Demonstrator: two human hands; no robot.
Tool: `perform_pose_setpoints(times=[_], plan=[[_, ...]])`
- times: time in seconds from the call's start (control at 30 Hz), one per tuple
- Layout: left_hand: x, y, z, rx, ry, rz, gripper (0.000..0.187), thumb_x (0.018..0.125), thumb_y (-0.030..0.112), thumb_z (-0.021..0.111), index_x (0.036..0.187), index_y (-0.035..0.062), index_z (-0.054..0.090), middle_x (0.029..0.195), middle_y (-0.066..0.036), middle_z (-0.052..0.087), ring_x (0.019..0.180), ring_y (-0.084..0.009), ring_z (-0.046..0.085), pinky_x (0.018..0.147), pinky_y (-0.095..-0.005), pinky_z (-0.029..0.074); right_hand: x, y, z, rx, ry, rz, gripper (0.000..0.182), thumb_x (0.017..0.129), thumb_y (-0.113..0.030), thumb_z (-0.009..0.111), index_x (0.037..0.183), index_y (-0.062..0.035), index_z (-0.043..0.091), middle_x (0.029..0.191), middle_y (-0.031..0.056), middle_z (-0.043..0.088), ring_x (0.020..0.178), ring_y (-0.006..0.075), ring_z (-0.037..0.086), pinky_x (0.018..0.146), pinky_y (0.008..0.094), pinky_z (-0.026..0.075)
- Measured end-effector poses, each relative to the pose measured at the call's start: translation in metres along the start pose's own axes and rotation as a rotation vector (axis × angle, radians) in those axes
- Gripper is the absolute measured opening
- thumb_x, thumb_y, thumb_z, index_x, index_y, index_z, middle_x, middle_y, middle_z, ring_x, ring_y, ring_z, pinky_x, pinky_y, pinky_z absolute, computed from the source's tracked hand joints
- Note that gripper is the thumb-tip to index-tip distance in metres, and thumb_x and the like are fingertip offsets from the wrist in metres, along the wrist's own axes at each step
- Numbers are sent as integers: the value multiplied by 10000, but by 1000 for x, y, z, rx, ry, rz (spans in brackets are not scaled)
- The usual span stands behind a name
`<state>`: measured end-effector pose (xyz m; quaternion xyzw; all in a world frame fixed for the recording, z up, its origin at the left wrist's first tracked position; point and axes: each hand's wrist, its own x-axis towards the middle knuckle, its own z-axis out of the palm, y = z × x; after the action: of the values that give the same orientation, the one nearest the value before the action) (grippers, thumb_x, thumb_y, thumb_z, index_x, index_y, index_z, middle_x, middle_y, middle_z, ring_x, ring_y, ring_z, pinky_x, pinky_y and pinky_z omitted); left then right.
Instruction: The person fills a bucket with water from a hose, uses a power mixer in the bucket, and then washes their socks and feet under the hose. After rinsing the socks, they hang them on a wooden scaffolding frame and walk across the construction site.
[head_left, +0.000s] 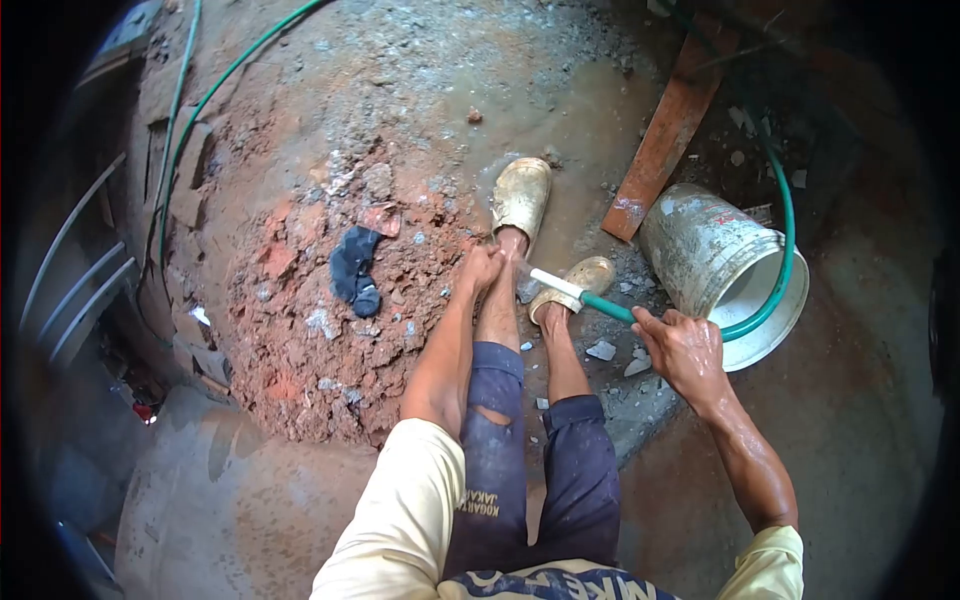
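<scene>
My right hand (685,350) is closed around a green garden hose (610,307) that has a white pipe end (555,283). The pipe end points left at my bare left lower leg (498,310), and a faint spray shows at its tip. My left hand (482,267) is bent down to that leg, its fingers curled against the skin just above the ankle. Its fingertips are partly hidden. A muddy pale clog (522,195) is on my left foot and another muddy clog (590,272) on my right. Both forearms look wet.
A dirty white bucket (690,235) lies on its side at the right, the hose crossing its mouth. Behind it is a wooden plank (665,130). A dark cloth (355,270) rests on a mound of reddish rubble (300,350). Muddy water (570,130) covers ground ahead.
</scene>
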<state>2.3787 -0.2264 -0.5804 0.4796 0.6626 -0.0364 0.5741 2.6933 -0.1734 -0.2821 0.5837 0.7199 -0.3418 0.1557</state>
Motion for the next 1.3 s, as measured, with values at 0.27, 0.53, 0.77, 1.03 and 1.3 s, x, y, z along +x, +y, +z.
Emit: perform_pose_setpoints(times=[0.27,0.53,0.77,1.03,1.3], plan=[[-94,20,-32,-88,552,-94,280,818,200,619,964,-37,652,857,-168,666,755,-289,622,724,-387,493,-17,-18,-11,-14,57,-28,190,861,-281,609,993,-171,690,618,135,583,534,325,605,461,437,455],[-94,-25,-137,407,918,-525,1051,703,447,750,1493,271,79,1530,-188,74,1394,-426,91,1011,-679,181,-9,20,-20,-106,93,-67,190,871,-310,588,969,-178,683,587,129,587,521,321,597,459,444,442],[-81,-87,-171,651,657,-325,502,775,145,639,1250,69,495,1171,-171,543,1181,-353,450,976,-588,296,-4,54,-58,-99,108,-35,214,856,-330,602,949,-175,716,572,122,603,511,294,605,464,424,460],[-127,-62,-191,264,893,110,299,810,92,535,1078,-36,505,948,-253,580,866,-416,556,779,-459,439,-30,116,-206,47,97,-69,169,777,-175,719,854,-25,728,771,148,682,702,273,666,618,340,498],[-204,-43,-192,165,896,145,340,863,272,550,1047,-11,502,847,-191,587,752,-315,564,709,-421,445,-71,159,-259,-205,-165,84,129,756,-195,698,859,-133,747,751,98,684,735,291,632,753,407,445]])
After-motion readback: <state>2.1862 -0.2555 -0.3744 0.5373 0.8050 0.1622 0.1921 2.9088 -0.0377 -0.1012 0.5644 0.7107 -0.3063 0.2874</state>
